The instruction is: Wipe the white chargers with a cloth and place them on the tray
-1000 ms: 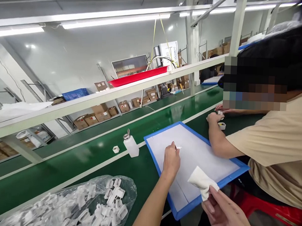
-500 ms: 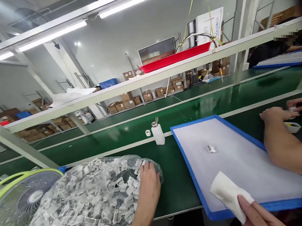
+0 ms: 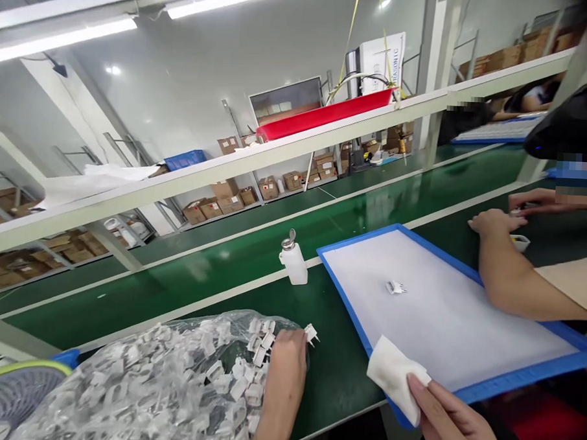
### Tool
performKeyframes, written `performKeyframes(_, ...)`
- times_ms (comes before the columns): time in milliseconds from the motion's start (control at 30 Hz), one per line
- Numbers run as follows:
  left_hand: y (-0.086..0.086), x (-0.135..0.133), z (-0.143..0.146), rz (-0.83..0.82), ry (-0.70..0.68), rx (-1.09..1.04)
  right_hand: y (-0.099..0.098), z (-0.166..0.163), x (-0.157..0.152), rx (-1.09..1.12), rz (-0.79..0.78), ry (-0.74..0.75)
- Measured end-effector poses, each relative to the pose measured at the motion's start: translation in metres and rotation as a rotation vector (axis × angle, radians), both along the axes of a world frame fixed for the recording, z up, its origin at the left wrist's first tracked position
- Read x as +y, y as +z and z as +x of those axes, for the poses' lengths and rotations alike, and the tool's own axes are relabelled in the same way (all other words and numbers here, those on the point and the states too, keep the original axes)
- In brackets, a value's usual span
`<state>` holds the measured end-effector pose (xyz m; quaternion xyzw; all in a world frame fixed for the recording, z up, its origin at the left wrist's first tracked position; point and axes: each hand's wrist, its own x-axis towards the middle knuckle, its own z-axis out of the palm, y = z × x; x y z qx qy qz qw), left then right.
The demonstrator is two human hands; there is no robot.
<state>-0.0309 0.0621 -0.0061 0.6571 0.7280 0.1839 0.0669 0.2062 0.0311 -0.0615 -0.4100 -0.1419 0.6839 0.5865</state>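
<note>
Left hand lifting a small white clip from the bag; right hand holding a folded cloth at the tray's near edge.

The green worktop (image 3: 183,293) runs from the near left to the far right. On its right part lies the blue-rimmed tray (image 3: 352,313), its white sheet bearing one lone clip (image 3: 395,288) near the middle. At the near left edge a clear bag (image 3: 135,382) spills white clips, with a fan (image 3: 8,395) at the near left corner. A co-worker's arm (image 3: 509,281) rests across the tray's far right side. A white bottle (image 3: 293,262) stands just beside the tray's far left corner. The left hand (image 3: 283,369) sits at the bag's mouth, fingers pinched on a clip (image 3: 311,333). The right hand (image 3: 452,421) has thumb and fingers clamped on the cloth (image 3: 393,377), which overlaps the tray's near rim.
</note>
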Motion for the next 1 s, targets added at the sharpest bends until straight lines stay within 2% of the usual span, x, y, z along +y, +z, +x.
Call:
performKeyframes(100,-0.017,-0.007,0.021,-0.016,-0.024,-0.04,0.002,-0.001,-0.002,-0.036,-0.02,-0.038)
performKeyframes(200,-0.025,-0.016,0.037,-0.059,0.038,-0.079,0.011,-0.005,-0.005,-0.286,0.084,-0.04)
performKeyframes(267,-0.022,-0.02,0.045,-0.092,0.082,-0.103,0.022,-0.011,-0.006,-0.531,0.263,-0.024)
performKeyframes(367,-0.009,-0.021,0.047,-0.15,0.099,-0.131,0.035,-0.027,-0.006,-0.874,0.542,-0.067)
performKeyframes(467,0.001,-0.023,0.039,-0.202,0.087,-0.167,0.031,-0.048,-0.003,-1.107,0.706,-0.134)
performKeyframes(567,-0.003,-0.029,0.026,-0.211,0.044,-0.276,0.013,-0.065,0.0,-1.195,0.768,-0.109)
performKeyframes(700,-0.022,-0.034,0.018,-0.257,-0.068,-0.355,-0.004,-0.076,0.0,-1.246,0.771,0.072)
performKeyframes(800,-0.033,-0.032,0.021,-0.157,-0.144,-0.374,-0.003,-0.075,0.003,-1.253,0.773,0.219)
performKeyframes(900,-0.041,-0.03,0.021,-0.046,-0.161,-0.363,-0.004,-0.073,0.007,-1.231,0.836,0.336)
performKeyframes(1000,-0.051,-0.03,0.015,0.021,-0.21,-0.324,-0.013,-0.07,0.004,-1.326,0.971,0.294)
